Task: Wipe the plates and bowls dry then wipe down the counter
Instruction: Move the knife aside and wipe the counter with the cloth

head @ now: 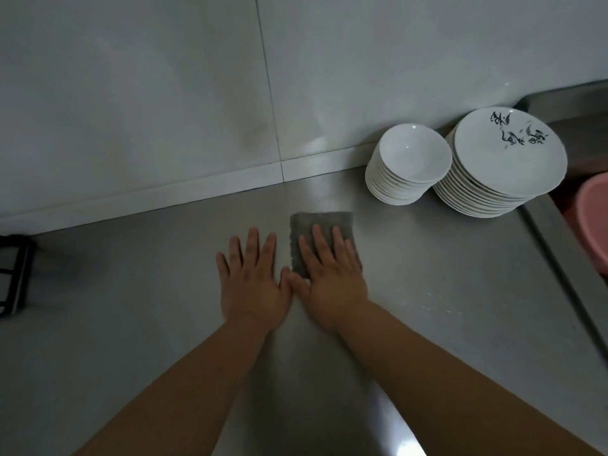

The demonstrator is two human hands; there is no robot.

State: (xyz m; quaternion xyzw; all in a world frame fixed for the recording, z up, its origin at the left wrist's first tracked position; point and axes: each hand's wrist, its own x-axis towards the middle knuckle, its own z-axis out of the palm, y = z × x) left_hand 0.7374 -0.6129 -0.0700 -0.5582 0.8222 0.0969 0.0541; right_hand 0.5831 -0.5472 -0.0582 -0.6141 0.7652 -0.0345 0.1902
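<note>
From my remote seat I saw both hands lying palm down near the middle of the frame on the steel counter (131, 291); the left hand (253, 281) rested flat on bare metal, its fingers straight and slightly spread, gripping nothing; the right hand (329, 278) lay just beside it, thumbs meeting or nearly so, with its straight fingers pressing on a grey cloth (319, 220); no finger curled round the fabric. The cloth was folded into a small rectangle, flat on the counter, its far end showing beyond the fingertips.

In the upper right of the frame, against the white tiled wall (131, 93), stood a stack of white bowls (411, 159); touching it on the right was a taller, wider stack of white plates (506, 156), the top plate carrying black brush-stroke characters (I could not read them from this angle, and they ran sideways to my view). Both stacks were well apart from the cloth.

At the right edge the counter dropped into a sink (566, 103); a pink basin (595, 222) showed partly there, cut by the frame. At the far left edge a black frame-like object (13, 271) sat on the counter; I could not tell what it was.
</note>
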